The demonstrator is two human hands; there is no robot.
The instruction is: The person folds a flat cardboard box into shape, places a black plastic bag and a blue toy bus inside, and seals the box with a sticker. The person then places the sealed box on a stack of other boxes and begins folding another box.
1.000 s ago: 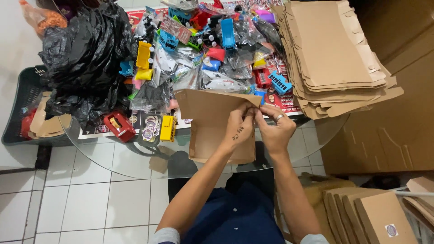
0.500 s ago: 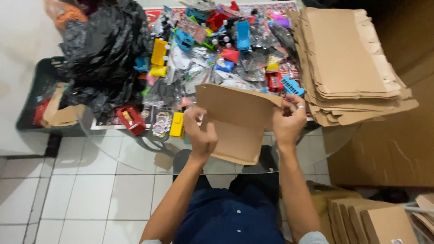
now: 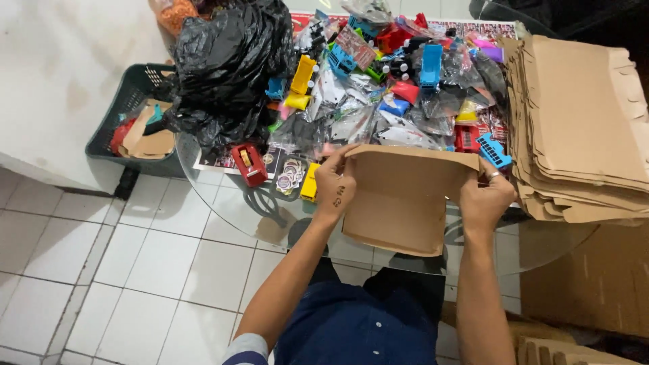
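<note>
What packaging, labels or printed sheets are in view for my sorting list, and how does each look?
Brown cardboard piece: held between left hand and right hand.
Flat cardboard stack: right, tan.
Round stickers: beside red tape dispenser.
Clear toy bags: table centre, colourful contents.
Black plastic bag: left.

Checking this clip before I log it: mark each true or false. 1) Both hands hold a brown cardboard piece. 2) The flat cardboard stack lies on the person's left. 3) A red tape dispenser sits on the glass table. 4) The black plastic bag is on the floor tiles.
1) True: the left hand and right hand grip the cardboard piece at its sides.
2) False: the cardboard stack lies on the right.
3) True: the red tape dispenser sits near the glass table edge.
4) False: the black plastic bag rests on the table.
</note>
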